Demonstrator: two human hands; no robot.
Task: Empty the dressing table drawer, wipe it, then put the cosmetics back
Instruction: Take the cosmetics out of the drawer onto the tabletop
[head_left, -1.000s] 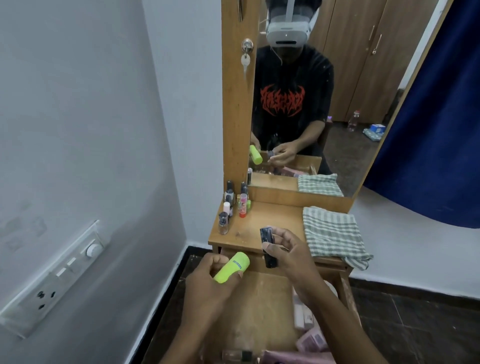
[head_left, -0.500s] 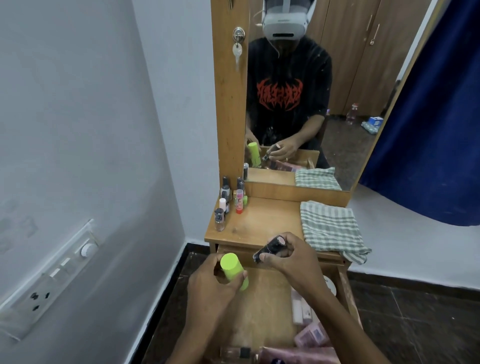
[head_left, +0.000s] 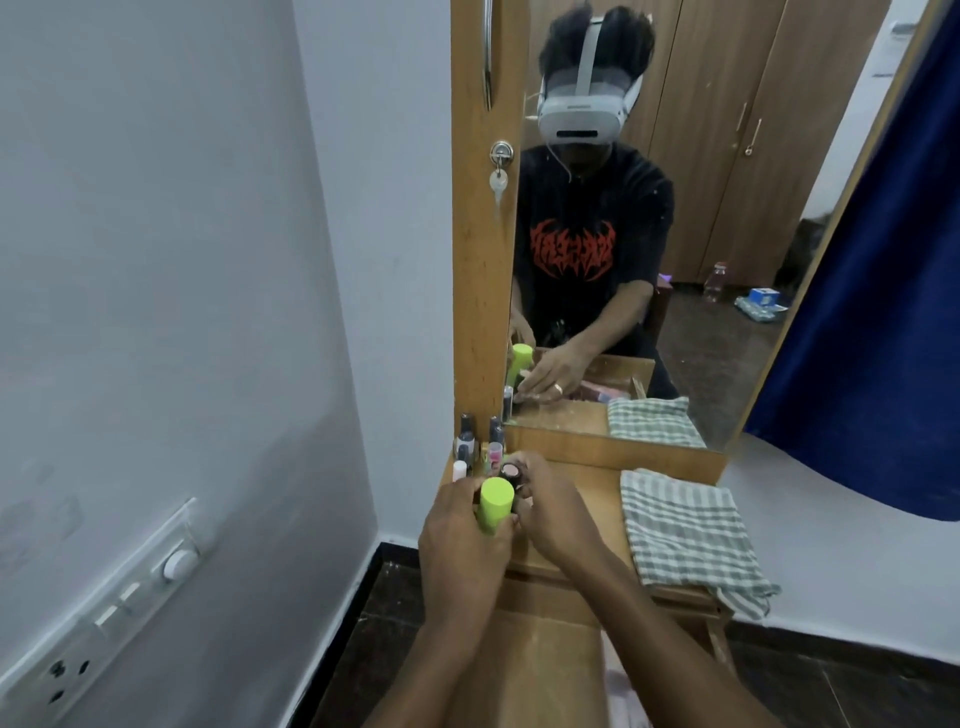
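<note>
My left hand grips a lime-green tube, held upright over the left part of the dressing table top. My right hand is closed on a small dark cosmetic bottle with a pinkish end, right behind the tube. Both hands touch each other beside a cluster of small bottles standing at the table's back left corner. The open drawer lies below my forearms; its wooden bottom shows on the left, and pale pink items sit at its right side.
A folded green-and-white checked cloth lies on the right of the table top and hangs over its edge. The mirror stands behind, with a wooden post and key on its left. A switchboard is on the left wall.
Both hands moved up and away from the drawer to the table's back left corner, next to the bottle cluster. The green tube stays upright; the dark bottle now sits behind it.
</note>
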